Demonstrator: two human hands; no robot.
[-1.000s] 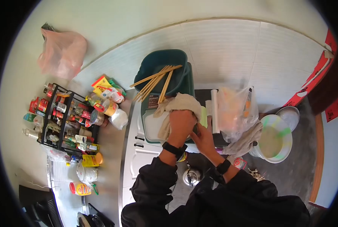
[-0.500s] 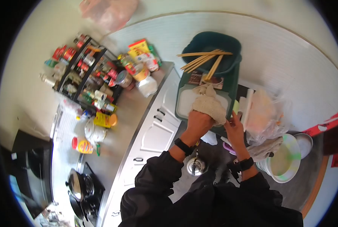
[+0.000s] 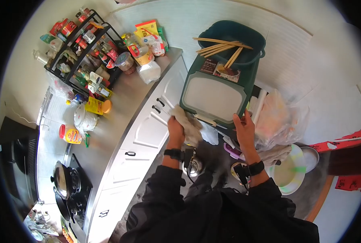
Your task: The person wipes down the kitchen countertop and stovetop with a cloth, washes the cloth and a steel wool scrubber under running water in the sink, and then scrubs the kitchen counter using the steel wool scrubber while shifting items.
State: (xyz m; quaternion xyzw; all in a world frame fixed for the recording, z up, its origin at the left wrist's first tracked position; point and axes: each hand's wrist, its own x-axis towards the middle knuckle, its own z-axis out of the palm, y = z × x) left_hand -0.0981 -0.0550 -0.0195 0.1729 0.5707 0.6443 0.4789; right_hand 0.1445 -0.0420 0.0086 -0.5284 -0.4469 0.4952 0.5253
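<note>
A beige cloth [image 3: 187, 126] is bunched in my left hand [image 3: 175, 131], whose fingers are closed around it. It hangs beside the front left corner of a dark green storage box [image 3: 251, 81] with a pale translucent lid panel [image 3: 214, 95]. My right hand [image 3: 245, 126] grips the box's front right corner with its fingers and thumb. On the back of the box, a dark green basin [image 3: 233, 30] holds several wooden chopsticks [image 3: 219, 49] lying across its rim. A printed label [image 3: 221, 71] lies on the lid in front of the basin.
On the left, a steel counter [image 3: 125, 107] carries a black rack of bottles [image 3: 89, 52], seasoning bags and a stove [image 3: 79, 186] with pans. White cabinets [image 3: 148, 133] run below. Plastic bags [image 3: 275, 117] and a stack of basins [image 3: 289, 178] stand on the right.
My left hand has moved the cloth off the lid, left and down to the box's front left corner. My right hand stays at the right corner. The view has shifted.
</note>
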